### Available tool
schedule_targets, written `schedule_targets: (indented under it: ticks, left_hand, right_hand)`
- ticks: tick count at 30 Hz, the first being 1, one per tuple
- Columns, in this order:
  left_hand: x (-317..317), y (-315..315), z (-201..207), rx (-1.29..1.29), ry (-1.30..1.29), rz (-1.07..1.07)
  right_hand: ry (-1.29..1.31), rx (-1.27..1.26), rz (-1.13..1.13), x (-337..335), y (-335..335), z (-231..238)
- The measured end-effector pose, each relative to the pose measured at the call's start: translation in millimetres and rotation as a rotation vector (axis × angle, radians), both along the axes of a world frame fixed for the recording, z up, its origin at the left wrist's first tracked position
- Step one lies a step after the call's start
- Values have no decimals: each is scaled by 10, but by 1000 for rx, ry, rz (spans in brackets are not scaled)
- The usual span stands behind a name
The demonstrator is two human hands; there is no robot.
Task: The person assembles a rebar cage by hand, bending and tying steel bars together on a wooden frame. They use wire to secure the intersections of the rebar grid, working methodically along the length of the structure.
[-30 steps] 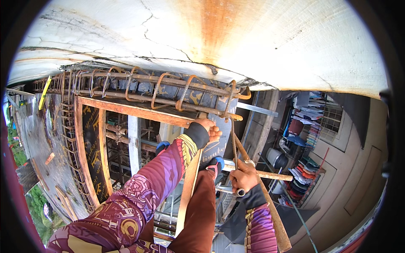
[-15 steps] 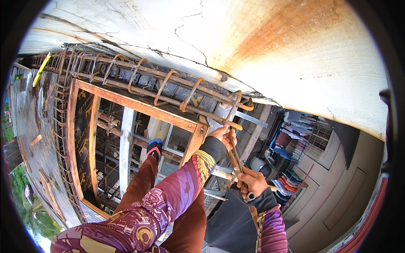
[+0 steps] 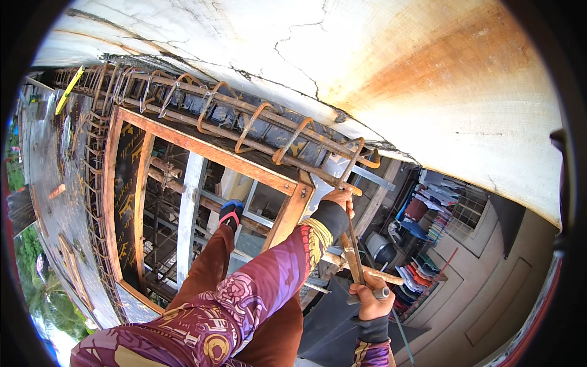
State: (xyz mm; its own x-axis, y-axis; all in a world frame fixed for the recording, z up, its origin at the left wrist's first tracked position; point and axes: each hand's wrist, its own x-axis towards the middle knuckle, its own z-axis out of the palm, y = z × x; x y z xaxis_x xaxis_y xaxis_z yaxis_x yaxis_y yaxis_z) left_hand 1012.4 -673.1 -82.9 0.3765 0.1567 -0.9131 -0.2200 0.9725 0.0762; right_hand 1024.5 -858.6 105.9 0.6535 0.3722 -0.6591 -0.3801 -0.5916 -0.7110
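My left hand (image 3: 338,199) is closed at the near end of a rusty rebar cage (image 3: 287,160), with its fingers round the upper end of a thin metal rod (image 3: 353,235). That rod slants down to my right hand (image 3: 372,301). The right hand is closed round a metal tool with a round, hollow, pipe-like end (image 3: 381,293); its palm hides the rest of the tool. Beside the rod, a brown wooden strip (image 3: 351,260) runs down toward the right hand. The bent stirrups (image 3: 293,139) of the cage stand just above my left hand.
A cracked, rust-stained white wall (image 3: 391,67) rises along the cage. Below it is a wooden formwork frame (image 3: 205,150), with my shoe (image 3: 231,213) inside its opening. Poles and a lower level show beneath. Hanging clothes (image 3: 435,199) and a dark sheet roof (image 3: 333,318) lie to the right.
My right hand has moved lower and turned, and more of the wooden strip shows above it. The left hand stays by the cage end. The whole view has shifted slightly.
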Motion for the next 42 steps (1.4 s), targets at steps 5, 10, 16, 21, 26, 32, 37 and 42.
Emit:
schedule_targets:
  ticks: [5, 10, 16, 21, 26, 32, 37, 42]
  left_hand:
    - [44, 15, 41, 60, 162, -72]
    - [-33, 38, -24, -134, 49, -29]
    - [-29, -84, -49, -33, -28, 10]
    - [-27, -31, -108, -63, -16, -14]
    - [-92, -52, -162, -54, -16, -90]
    - [-95, 184, -320, 7, 196, -424]
    - [-196, 328, -239, 83, 184, -576]
    - [-249, 327, -170, 56, 105, -600]
  right_hand:
    - [350, 194, -501, -179, 100, 12]
    - [537, 321, -852, -420, 77, -99]
    - [-500, -351, -186, -232, -85, 1]
    - [-1027, -392, 1103, 32, 250, 395]
    - [-730, -348, 1389, -25, 217, 302]
    - [-882, -283, 1282, -227, 249, 196]
    - [-935, -246, 1182, -192, 370, 244]
    - [-1031, -341, 1122, -360, 171, 32]
